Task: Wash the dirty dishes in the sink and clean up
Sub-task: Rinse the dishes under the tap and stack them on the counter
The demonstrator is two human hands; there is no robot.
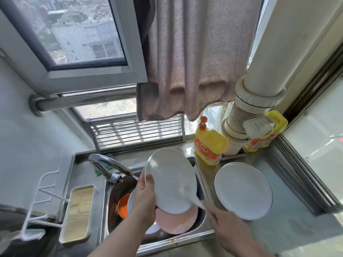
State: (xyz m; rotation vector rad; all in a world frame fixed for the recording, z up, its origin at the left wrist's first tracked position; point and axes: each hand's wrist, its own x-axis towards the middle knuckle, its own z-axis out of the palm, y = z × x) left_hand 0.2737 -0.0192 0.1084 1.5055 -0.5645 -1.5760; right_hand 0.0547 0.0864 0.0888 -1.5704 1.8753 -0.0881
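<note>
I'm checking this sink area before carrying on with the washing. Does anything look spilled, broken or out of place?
Nothing stands out. The left hand holds a white plate tilted over the sink, with pink and orange dishes below. White plates sit flat on the counter; the detergent bottle stands upright.

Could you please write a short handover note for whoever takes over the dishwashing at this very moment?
Left hand: grips the round white plate, tilted over the steel sink.
Right hand: wipes that plate's lower edge with something white and blurred.
On the steel counter, right of the sink: a stack of round white plates, apparently washed.
Left in the sink: a pink plate, an orange bowl and other dishes, partly hidden.
Yellow detergent bottle stands behind the sink.
</note>
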